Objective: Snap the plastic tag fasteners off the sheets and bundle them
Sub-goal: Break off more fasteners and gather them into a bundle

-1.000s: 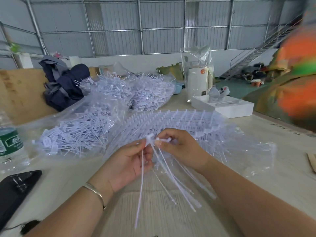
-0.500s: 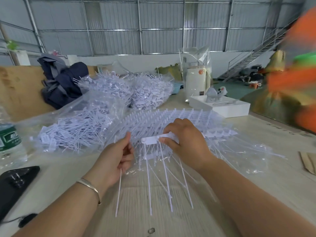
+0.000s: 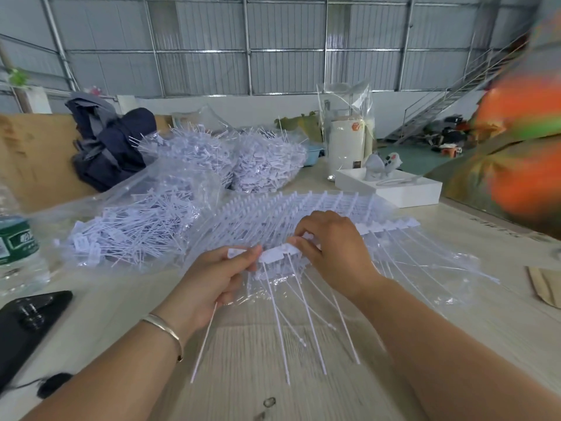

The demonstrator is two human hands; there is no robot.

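Two hands (image 3: pixel 218 278) (image 3: pixel 334 253) — thin, stiff white plastic fasteners (image 3: pixel 282 253) pinched between.

Left hand (image 3: pixel 217 276) and right hand (image 3: pixel 332 252) pinch side by side, fingers curled.

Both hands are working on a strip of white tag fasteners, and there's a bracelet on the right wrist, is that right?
Not quite. The bracelet is on the left wrist, as the head view shows. The rest holds: the left hand and right hand both pinch the strip of white tag fasteners.
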